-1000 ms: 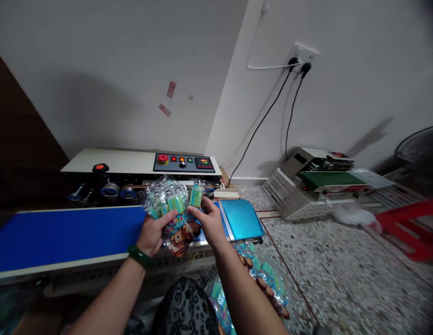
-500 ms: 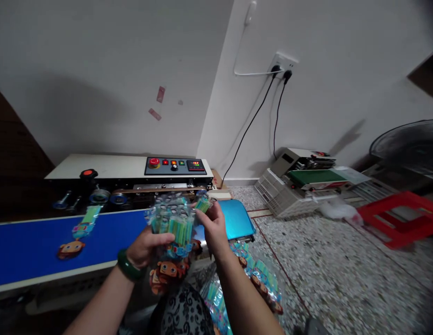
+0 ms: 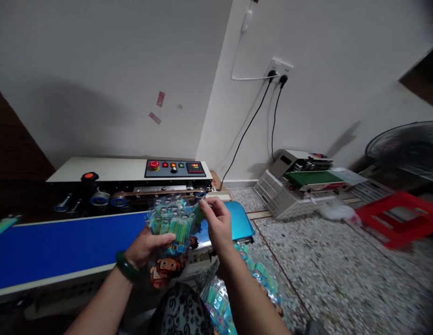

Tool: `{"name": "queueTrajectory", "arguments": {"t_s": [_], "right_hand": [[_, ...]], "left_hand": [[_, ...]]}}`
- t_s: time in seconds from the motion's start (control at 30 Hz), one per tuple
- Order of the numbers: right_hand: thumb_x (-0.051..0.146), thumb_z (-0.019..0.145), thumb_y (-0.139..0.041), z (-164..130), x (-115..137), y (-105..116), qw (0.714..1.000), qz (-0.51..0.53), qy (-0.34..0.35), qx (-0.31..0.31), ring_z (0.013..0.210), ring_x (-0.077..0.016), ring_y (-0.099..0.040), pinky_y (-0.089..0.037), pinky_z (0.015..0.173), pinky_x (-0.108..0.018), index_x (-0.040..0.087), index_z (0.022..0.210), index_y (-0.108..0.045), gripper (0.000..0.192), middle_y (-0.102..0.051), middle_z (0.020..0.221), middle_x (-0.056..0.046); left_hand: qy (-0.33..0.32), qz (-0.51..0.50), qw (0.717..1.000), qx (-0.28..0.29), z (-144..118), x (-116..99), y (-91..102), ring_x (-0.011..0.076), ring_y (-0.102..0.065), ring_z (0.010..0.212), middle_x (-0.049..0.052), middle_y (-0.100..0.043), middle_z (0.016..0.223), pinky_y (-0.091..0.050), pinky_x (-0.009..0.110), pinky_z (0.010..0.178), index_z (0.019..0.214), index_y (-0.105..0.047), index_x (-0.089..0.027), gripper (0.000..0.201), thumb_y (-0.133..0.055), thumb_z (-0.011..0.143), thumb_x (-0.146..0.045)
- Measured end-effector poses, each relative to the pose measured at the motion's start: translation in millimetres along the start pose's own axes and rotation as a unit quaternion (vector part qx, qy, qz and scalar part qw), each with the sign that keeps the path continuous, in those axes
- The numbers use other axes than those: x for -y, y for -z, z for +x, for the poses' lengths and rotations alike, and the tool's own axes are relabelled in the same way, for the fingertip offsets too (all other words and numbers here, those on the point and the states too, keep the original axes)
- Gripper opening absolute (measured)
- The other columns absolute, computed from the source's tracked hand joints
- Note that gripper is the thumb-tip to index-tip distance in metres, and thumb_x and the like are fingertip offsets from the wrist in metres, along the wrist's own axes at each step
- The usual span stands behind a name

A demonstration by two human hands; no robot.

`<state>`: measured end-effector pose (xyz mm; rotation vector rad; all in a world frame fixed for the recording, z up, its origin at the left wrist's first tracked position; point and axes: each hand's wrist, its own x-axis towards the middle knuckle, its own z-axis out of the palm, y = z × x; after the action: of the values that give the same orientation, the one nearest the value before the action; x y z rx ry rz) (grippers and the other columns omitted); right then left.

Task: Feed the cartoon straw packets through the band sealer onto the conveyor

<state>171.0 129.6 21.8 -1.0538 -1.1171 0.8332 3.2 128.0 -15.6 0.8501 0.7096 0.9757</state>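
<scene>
My left hand [image 3: 146, 244], with a green bangle at the wrist, grips a stack of clear plastic packets [image 3: 176, 225] with its thumb across the front. Each packet shows green-and-yellow sticks above a brown cartoon-character figure. My right hand [image 3: 218, 221] pinches the top edge of one packet [image 3: 198, 215] beside the stack, at the right end of the band sealing machine [image 3: 108, 168]. How far that packet reaches toward the machine's belt is hidden by the stack. Another packet [image 3: 7, 224] lies at the far left of the blue conveyor [image 3: 80, 239].
More filled packets [image 3: 216, 298] lie in clear plastic below my right forearm. A blue tray plate [image 3: 240, 218] extends from the machine's right end. On the floor to the right are a second sealer [image 3: 314, 177] on a white crate [image 3: 279, 197], a red plastic stool [image 3: 398, 216] and a fan [image 3: 408, 146].
The packet on the blue conveyor has travelled left to the belt's edge of view. My right hand has shifted slightly up and right with its packet. My left hand still holds the stack.
</scene>
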Motion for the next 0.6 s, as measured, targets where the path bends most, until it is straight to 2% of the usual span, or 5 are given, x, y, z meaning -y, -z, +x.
{"name": "queueTrajectory", "arguments": {"t_s": [0.27, 0.37, 0.43, 0.53, 0.6], "right_hand": [[0.035, 0.073, -0.059, 1.8, -1.9, 0.1, 0.998, 0.047, -0.044, 0.028, 0.072, -0.0166, -0.06, -0.045, 0.067, -0.029, 0.018, 0.073, -0.06, 0.017, -0.067, 0.075, -0.003], [0.037, 0.071, -0.06, 1.8, -4.6, 0.5, 0.999, 0.022, -0.026, -0.014, 0.073, -0.0178, -0.06, -0.046, 0.069, -0.03, 0.018, 0.067, -0.061, 0.019, -0.067, 0.073, -0.004], [0.036, 0.071, -0.061, 0.5, -7.0, 0.3, 0.999, 0.032, -0.015, -0.022, 0.078, -0.0189, -0.06, -0.046, 0.074, -0.032, 0.018, 0.076, -0.063, 0.018, -0.068, 0.08, -0.005], [0.034, 0.069, -0.063, -5.6, -16.0, -0.8, 0.993, 0.087, -0.061, 0.053, 0.087, -0.02, -0.06, -0.046, 0.079, -0.034, 0.022, 0.104, -0.057, 0.037, -0.067, 0.092, -0.005], [0.034, 0.069, -0.063, -11.8, -27.0, -1.4, 0.983, 0.111, -0.109, 0.099, 0.086, -0.0197, -0.06, -0.047, 0.078, -0.033, 0.021, 0.104, -0.056, 0.037, -0.066, 0.092, -0.004]], "left_hand": [[-0.003, -0.011, 1.0, 0.0, 0.3, 0.7, -1.6, 0.0305, -0.063, 0.087, 0.011, -0.068, 0.099, -0.052, 0.04, 0.074, 0.115, -0.055, -0.017, 0.059, -0.073, 0.059, -0.017], [0.001, -0.015, 1.0, -0.015, -0.3, 0.9, -1.8, 0.0313, -0.063, 0.088, 0.012, -0.067, 0.099, -0.051, 0.041, 0.076, 0.113, -0.056, -0.016, 0.059, -0.074, 0.057, -0.017], [0.0, -0.016, 0.999, -0.03, -0.3, 1.5, -2.0, 0.0314, -0.063, 0.088, 0.012, -0.067, 0.1, -0.051, 0.042, 0.076, 0.112, -0.057, -0.016, 0.058, -0.074, 0.056, -0.017], [-0.001, -0.019, 0.999, -0.033, 1.0, 2.9, -2.3, 0.0313, -0.063, 0.086, 0.012, -0.067, 0.099, -0.051, 0.041, 0.075, 0.108, -0.059, -0.015, 0.052, -0.074, 0.058, -0.018], [0.001, -0.019, 0.999, -0.034, 2.7, 4.1, -2.6, 0.0306, -0.064, 0.083, 0.012, -0.068, 0.097, -0.052, 0.04, 0.073, 0.104, -0.061, -0.015, 0.048, -0.073, 0.058, -0.018]]}}
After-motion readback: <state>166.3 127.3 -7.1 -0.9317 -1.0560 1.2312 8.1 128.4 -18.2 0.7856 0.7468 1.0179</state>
